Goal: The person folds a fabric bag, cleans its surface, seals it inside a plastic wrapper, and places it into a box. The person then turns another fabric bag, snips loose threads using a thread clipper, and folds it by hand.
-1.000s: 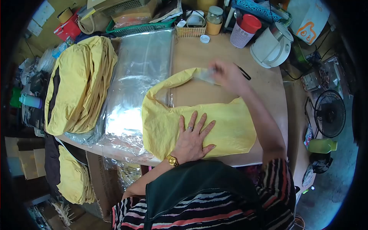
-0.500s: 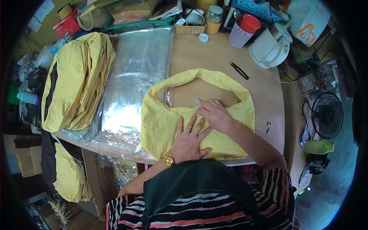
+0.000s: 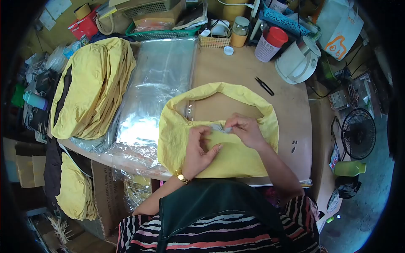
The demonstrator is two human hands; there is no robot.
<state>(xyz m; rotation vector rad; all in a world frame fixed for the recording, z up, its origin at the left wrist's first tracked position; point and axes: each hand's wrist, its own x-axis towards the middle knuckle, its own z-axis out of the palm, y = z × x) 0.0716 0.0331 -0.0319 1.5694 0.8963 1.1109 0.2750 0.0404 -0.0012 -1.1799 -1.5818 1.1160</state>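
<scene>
A yellow fabric shoulder bag [image 3: 236,160] lies flat on the work table, its wide handle loop toward the back. Over the bag's top edge, my right hand [image 3: 248,131] pinches a small greyish-white scrap of cloth or tissue [image 3: 218,127]. My left hand [image 3: 199,151], with a gold watch [image 3: 180,176] at the wrist, rests over the bag's middle left. Its fingers are bent near the scrap's left end, and the thumb stands apart from them. Whether those fingertips touch the scrap is unclear.
Clear plastic sleeves [image 3: 162,71] lie left of the bag, beside a stack of yellow bags [image 3: 90,88]. Black thread snips [image 3: 264,86] lie at back right, near a white kettle [image 3: 297,61] and a cup [image 3: 270,44]. A fan [image 3: 358,133] stands at far right.
My left hand has lifted from its flat, spread position, and its fingers are now bent. My right hand has shifted slightly right, and more of the pale scrap shows.
</scene>
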